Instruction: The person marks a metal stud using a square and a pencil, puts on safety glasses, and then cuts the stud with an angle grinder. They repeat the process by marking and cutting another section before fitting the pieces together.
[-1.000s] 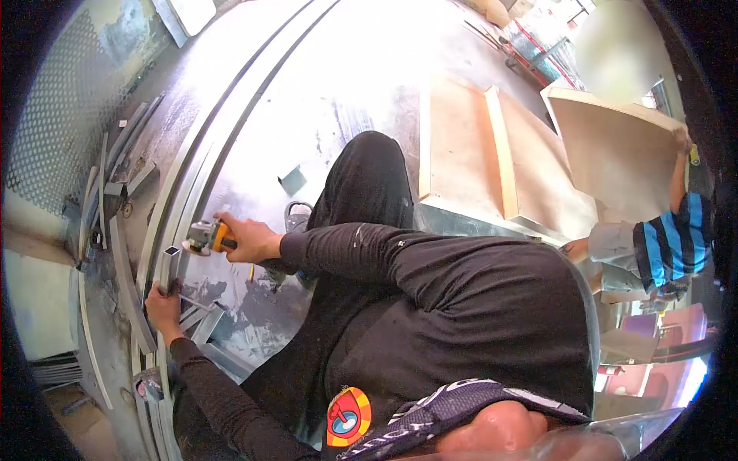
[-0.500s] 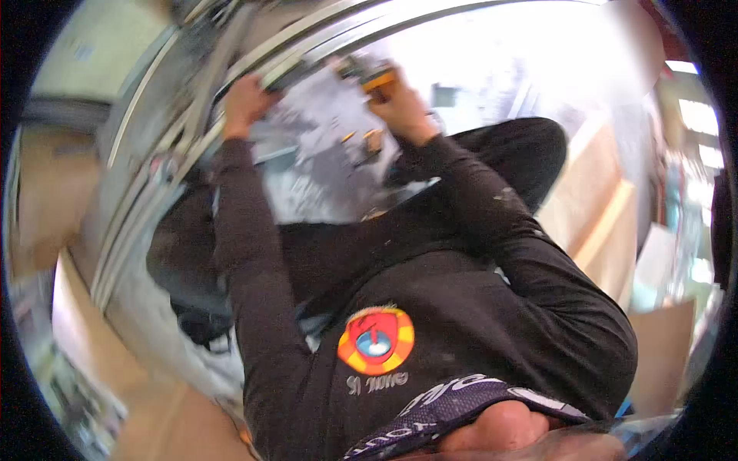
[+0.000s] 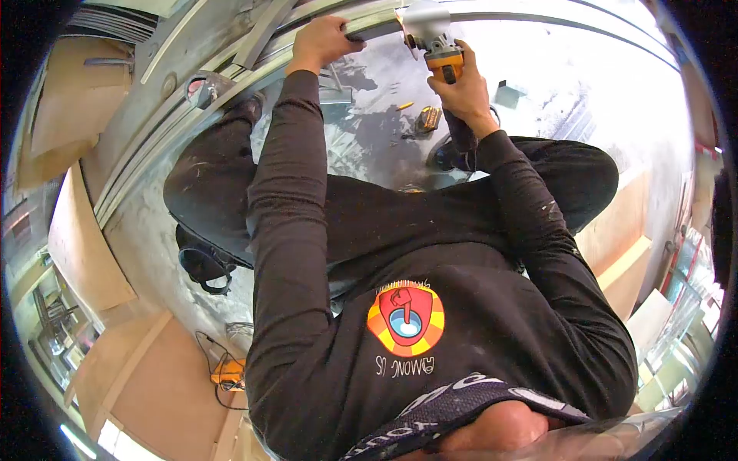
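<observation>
My left hand (image 3: 319, 42) is closed around a narrow dark grey metal strip (image 3: 377, 31) at the top of the view, its thumb and fingertips pressed on the near end. To the right, my right hand (image 3: 466, 86) grips the yellow and black body of an angle grinder (image 3: 444, 61). The grinder's head and disc sit right at the strip's far end. Below the hands, a tape measure (image 3: 429, 119) and a yellow marker-like stick (image 3: 405, 106) lie on the dusty floor between my legs.
Long metal profiles (image 3: 165, 142) run along the left and across the top. A small dark square piece (image 3: 508, 94) lies right of the grinder. Wooden boards (image 3: 165, 384) stand lower left, beside an orange corded tool (image 3: 228, 374). Another wooden panel (image 3: 619, 223) is at the right.
The view has shifted and sharpened, so both hands, the strip and the grinder appear farther right and higher. Both hands keep their hold.
</observation>
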A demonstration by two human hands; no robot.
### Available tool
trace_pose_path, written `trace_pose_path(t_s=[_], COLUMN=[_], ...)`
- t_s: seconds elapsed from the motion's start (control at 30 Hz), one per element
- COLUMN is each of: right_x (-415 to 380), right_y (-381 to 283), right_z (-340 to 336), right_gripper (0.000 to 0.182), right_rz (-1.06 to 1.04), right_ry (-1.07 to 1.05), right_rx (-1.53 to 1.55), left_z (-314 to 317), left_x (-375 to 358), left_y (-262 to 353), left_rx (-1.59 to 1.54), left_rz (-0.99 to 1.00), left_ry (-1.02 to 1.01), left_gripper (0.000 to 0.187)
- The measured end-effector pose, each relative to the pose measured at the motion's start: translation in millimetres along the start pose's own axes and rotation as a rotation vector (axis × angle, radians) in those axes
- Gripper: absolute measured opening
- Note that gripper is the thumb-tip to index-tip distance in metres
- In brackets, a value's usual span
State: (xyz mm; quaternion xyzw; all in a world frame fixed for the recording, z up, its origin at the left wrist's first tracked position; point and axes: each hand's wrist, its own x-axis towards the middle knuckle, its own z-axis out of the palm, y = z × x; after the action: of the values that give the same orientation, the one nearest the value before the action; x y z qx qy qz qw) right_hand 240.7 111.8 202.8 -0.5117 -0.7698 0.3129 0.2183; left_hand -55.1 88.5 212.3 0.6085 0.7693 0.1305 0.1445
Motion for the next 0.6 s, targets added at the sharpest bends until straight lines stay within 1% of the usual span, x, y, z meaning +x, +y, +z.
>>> trace_pose_path(t_s=[0.1, 0.2, 0.27, 0.33, 0.4, 0.47, 0.6], right_x=[-2, -2, -1, -1, -2, -3, -5], right_y=[-9, -16, -21, -22, -21, -19, 3], right_z=[-5, -10, -14, -16, -19, -21, -24], right_gripper=[0.086, 0.086, 0.085, 0.085, 0.084, 0.084, 0.086], right_rz=[0.016, -0.023, -0.037, -0.072, -0.109, -0.084, -0.067], right_ry=[-0.006, 0.008, 0.008, 0.02, 0.033, 0.03, 0.023], right_rx=[0.02, 0.056, 0.084, 0.08, 0.078, 0.074, 0.008], left_z=[-2, -4, -1, 6, 11, 13, 13], left_x=[-1, 2, 3, 1, 0, -2, -2], left_y=[3, 1, -1, 0, 3, 7, 16], left_rx=[-0.016, 0.029, 0.001, -0.006, -0.012, -0.019, -0.047], left_rz=[-0.032, -0.071, -0.001, 0.002, 0.004, -0.002, -0.027], left_ry=[-0.028, -0.044, -0.007, -0.004, 0.0, -0.021, -0.001], left_gripper=[0.049, 0.05, 0.055, 0.056, 0.056, 0.057, 0.055])
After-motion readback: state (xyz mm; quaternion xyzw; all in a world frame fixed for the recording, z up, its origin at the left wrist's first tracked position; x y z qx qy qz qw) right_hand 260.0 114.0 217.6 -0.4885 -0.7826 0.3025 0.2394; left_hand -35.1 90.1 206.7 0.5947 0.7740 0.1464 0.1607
